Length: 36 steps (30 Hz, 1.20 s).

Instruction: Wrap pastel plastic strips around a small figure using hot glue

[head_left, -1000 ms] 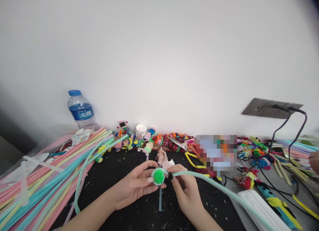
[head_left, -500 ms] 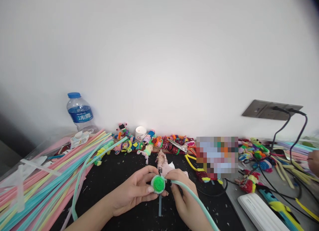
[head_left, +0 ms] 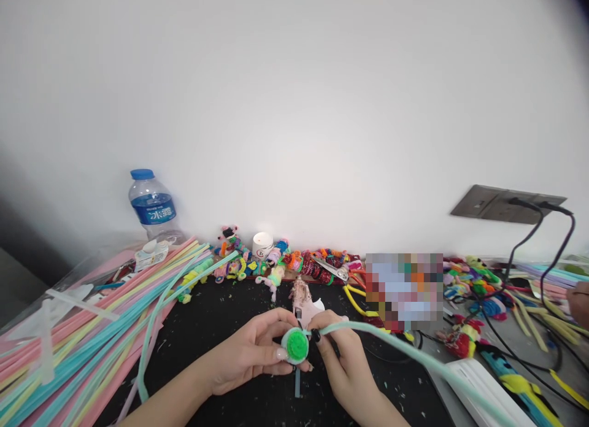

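Observation:
My left hand (head_left: 251, 353) is closed round a small coiled disc (head_left: 295, 346) with a bright green centre and a pale rim, held above the black mat (head_left: 216, 316). My right hand (head_left: 344, 359) pinches a long mint-green fuzzy stem (head_left: 414, 356) right at the disc's edge; the stem trails off to the lower right. A pink glue gun (head_left: 301, 298) lies just behind both hands. A short blue stick (head_left: 297, 384) lies on the mat below the disc.
A heap of long pastel stems (head_left: 83, 341) fills the left side. A water bottle (head_left: 154, 206), small colourful craft figures (head_left: 276, 261) and scissors (head_left: 332, 267) line the wall. Black cables (head_left: 524, 255) run from a wall socket at right, near a white case (head_left: 478, 390). Another person's hand (head_left: 580, 304) shows at the right edge.
Both hands with the disc have dropped slightly toward me. The mint stem swung down beside my right wrist, then back out to the right.

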Tool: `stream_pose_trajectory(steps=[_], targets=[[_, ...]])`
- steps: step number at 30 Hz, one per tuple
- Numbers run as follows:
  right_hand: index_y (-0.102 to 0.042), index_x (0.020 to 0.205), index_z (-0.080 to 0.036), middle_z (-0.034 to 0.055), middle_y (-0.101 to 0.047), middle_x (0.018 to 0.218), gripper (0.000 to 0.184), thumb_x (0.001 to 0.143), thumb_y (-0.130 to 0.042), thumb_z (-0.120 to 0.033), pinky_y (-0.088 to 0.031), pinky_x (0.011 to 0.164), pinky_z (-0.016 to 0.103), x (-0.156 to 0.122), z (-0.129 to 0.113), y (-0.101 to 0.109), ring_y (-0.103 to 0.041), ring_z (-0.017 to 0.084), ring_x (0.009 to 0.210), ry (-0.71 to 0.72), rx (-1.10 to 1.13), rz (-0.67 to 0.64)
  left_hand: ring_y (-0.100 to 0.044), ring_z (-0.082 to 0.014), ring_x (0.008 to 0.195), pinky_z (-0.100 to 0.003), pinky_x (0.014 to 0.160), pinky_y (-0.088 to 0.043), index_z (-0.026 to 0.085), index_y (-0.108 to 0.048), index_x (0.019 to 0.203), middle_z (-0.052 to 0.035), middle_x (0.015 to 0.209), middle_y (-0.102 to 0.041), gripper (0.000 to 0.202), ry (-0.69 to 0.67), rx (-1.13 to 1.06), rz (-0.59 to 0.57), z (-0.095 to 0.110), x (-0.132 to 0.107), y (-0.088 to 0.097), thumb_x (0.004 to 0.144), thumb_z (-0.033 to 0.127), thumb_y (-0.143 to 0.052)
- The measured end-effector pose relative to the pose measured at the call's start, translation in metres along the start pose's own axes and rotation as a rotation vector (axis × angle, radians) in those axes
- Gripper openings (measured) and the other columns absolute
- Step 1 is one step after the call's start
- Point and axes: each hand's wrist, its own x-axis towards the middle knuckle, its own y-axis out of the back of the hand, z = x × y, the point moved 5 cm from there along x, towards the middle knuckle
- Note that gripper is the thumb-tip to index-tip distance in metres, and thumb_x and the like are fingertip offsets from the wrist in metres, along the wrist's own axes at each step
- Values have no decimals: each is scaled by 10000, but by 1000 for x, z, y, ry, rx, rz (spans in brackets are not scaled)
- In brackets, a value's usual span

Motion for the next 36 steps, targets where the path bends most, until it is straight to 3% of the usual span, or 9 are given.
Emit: stream_pose_trajectory(steps=[7,11,14,16,19,22,29,36], targets=[[-548,841,-194,14,-563,775,161,908,-417,-258,-420,604,235,2,12,-7,-525,147,684,-224,233,-70,-654,-256,958,-213,715,-499,207,-564,987,-29,1009,-579,255,45,11,-23,-4,-1,0,755,162,-660],[-546,857,-185,12,-559,760,158,891,-434,-291,-429,607,241,5,17,-1,-529,153,681,-248,268,-4,-634,-258,1008,-203,749,-493,208,-550,1021,-44,1039,-598,267,8,-31,30,-3,0,5,776,150,-640],[-541,922,-189,23,-559,783,154,863,-411,-246,-440,633,272,6,21,11,-537,175,710,-190,108,86,-611,-267,1053,-229,801,-493,218,-534,1063,-61,1106,-595,311,-50,-90,118,1,2,13,780,141,-638],[-533,997,-194,53,-572,905,244,781,-425,-154,-442,724,322,6,23,16,-542,209,826,-162,-86,113,-606,-265,1061,-246,821,-495,220,-527,1092,-70,1124,-596,347,-87,-132,155,3,2,18,776,133,-643],[-512,1106,-212,79,-528,1115,470,661,-445,-76,-369,886,427,6,27,13,-475,263,1034,-165,-379,54,-616,-253,1045,-245,817,-502,215,-518,1114,-79,1103,-613,386,-121,-173,170,5,2,22,765,121,-654],[-508,1152,-219,84,-505,1149,509,662,-465,-88,-350,887,449,6,30,6,-457,278,1053,-219,-556,-44,-623,-246,1036,-229,801,-508,207,-509,1113,-78,1098,-616,387,-137,-191,173,5,1,23,766,117,-653],[-510,1182,-205,87,-577,1022,499,686,-499,-143,-371,799,425,3,35,4,-490,288,948,-281,-718,-114,-616,-258,1047,-199,782,-523,205,-484,1093,-56,1078,-614,353,-147,-200,174,7,0,24,789,90,-621],[-542,1132,-211,74,-602,993,495,650,-495,-110,-360,805,422,4,36,5,-510,284,944,-305,-686,-102,-621,-256,1039,-195,759,-533,233,-480,1082,-36,1051,-612,343,-160,-174,152,7,-1,23,800,85,-606]])
